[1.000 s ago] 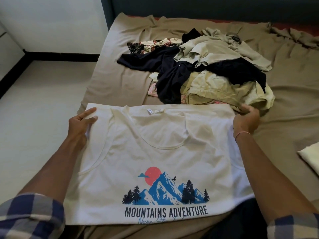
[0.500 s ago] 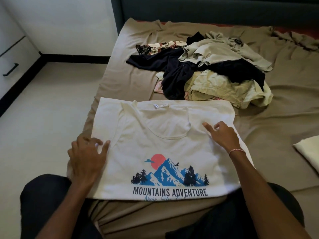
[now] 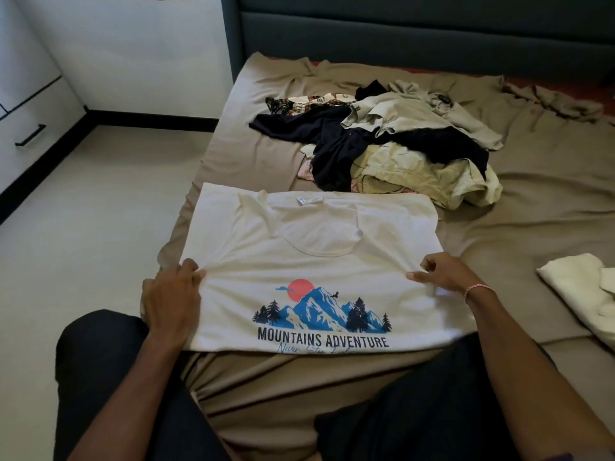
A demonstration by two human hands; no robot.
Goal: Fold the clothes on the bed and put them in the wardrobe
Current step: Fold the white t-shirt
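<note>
T-shirt [image 3: 316,234] lies flat, collar pointing away, long axis crosswise; left hand [image 3: 171,294] and right hand [image 3: 439,272] pinch its sides.

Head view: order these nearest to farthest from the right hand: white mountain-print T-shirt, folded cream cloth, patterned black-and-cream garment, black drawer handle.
1. White mountain-print T-shirt, pinched by the right hand at its right edge.
2. Folded cream cloth, on the bed to the right.
3. Patterned black-and-cream garment, far end of the clothes pile.
4. Black drawer handle, far left, off the bed.
</note>
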